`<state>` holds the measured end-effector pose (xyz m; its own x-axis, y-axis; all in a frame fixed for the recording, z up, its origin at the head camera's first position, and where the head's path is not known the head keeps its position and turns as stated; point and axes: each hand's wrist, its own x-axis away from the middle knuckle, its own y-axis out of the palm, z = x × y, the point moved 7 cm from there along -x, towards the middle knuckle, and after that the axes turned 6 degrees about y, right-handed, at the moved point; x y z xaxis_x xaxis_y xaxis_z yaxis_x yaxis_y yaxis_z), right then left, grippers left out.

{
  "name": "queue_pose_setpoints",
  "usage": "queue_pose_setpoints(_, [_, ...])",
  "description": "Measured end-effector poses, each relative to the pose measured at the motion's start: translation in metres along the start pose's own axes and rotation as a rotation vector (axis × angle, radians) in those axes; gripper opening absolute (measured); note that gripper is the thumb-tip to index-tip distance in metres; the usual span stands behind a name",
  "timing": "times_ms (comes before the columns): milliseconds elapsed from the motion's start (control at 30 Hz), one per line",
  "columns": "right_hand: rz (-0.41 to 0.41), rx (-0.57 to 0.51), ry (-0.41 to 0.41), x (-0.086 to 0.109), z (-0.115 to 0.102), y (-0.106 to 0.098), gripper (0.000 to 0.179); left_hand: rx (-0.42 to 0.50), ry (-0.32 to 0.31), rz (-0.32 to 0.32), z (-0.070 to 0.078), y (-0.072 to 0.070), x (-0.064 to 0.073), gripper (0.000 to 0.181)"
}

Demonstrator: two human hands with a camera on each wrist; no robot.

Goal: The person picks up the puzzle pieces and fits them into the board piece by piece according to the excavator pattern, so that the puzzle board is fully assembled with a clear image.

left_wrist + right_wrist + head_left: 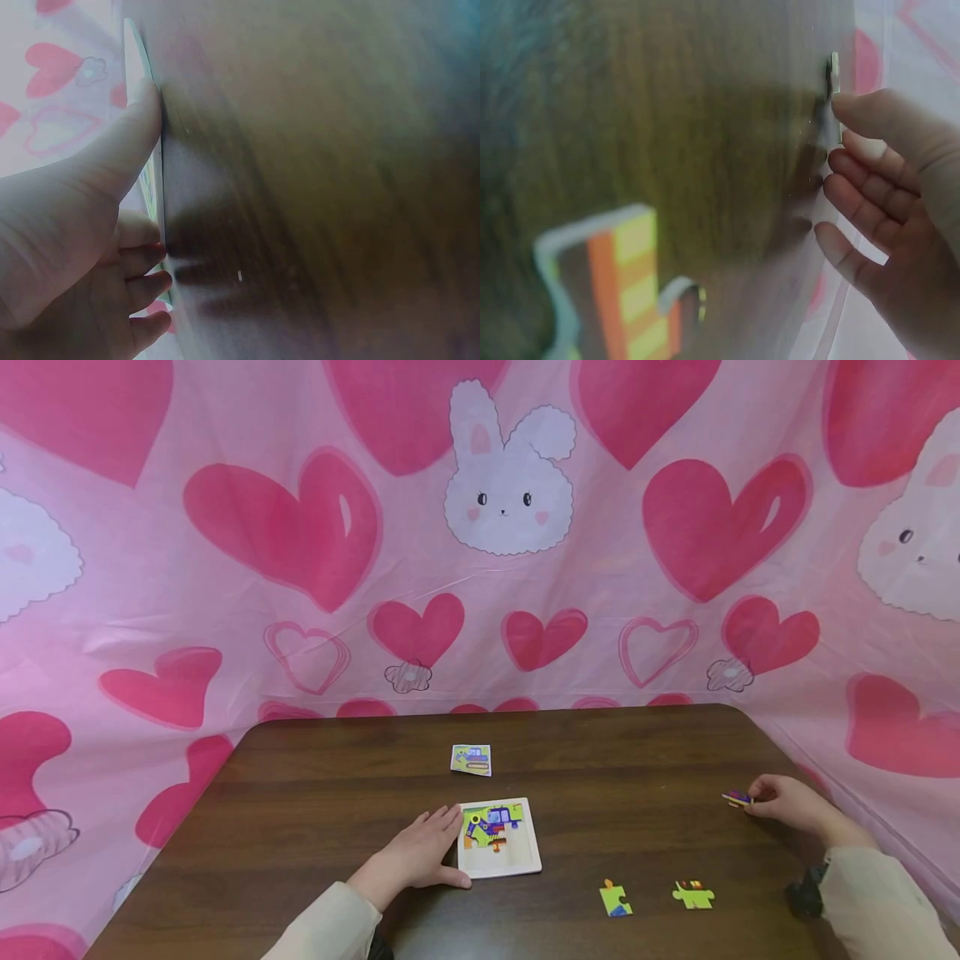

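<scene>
Purple piece [736, 797], likely light, stiff, best edge-held, is pinched by the right hand [793, 808] right of the tray [517, 858], left hand [420, 852] straight-fingered.

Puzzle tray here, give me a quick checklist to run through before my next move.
1. Tray steadied: ok, the left hand rests at its left edge.
2. Piece gripped: ok, the right hand pinches the held piece.
3. Held piece's fit: cannot tell, it shows nearly edge-on.
4. Space in tray: ok, its near part is bare.
5. Loose pieces printed side up: ok, both.
6. Picture card uncovered: ok, it lies beyond the tray.
</scene>
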<state>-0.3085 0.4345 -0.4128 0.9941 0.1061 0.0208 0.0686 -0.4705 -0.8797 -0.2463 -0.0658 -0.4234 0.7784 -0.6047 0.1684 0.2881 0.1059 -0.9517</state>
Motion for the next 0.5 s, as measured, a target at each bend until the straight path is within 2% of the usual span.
queue_pose_setpoints(267, [0.065,0.023,0.007,0.0,-0.008,-0.001,0.02,-0.01,-0.002,0.002,0.0,-0.001,0.0,0.092])
queue_pose_setpoints(500, [0.13,0.002,-0.065,-0.004,-0.039,-0.002,0.022,-0.008,0.0,0.004,0.0,-0.002,0.001,0.092])
